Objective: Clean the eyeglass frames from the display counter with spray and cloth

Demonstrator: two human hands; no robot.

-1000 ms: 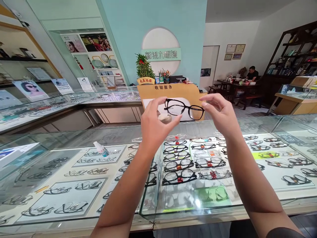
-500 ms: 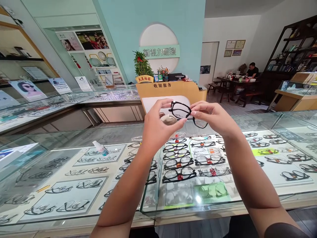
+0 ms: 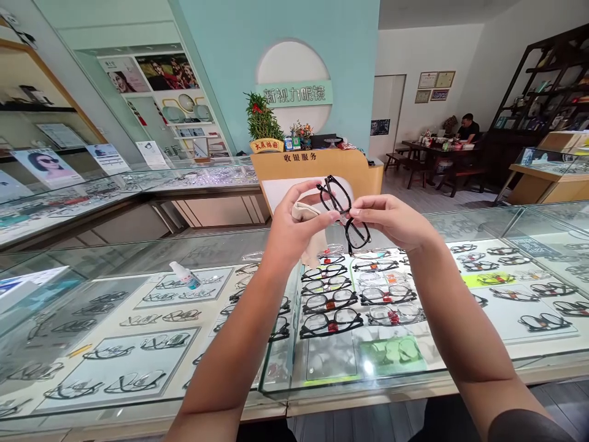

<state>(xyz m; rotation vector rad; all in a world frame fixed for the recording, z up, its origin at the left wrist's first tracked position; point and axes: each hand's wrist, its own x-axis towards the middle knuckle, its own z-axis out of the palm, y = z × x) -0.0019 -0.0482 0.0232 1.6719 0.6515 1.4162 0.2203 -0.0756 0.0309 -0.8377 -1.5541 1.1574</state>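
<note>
Above the glass display counter, both hands hold a pair of black-framed eyeglasses (image 3: 358, 237), tilted with one lens higher than the other. My left hand (image 3: 294, 230) pinches the frame near its middle, thumb in front. A beige cloth (image 3: 315, 248) is tucked in that same hand and hangs below the palm. My right hand (image 3: 391, 220) grips the frame close to the bridge between thumb and fingertips. Part of the upper lens and one temple lie behind or beside the left fingers.
Under the counter glass (image 3: 280, 393) lie rows of eyeglasses (image 3: 332, 322). A small white spray bottle (image 3: 185, 275) stands on the left part of the counter. Beyond are a wooden cashier desk (image 3: 317, 164) with a plant (image 3: 263, 118) and a seated person (image 3: 468, 130) at a table.
The eyeglasses have turned from nearly level to a steep tilt. My right hand has shifted slightly lower and left, and the cloth now hangs down more from my left hand.
</note>
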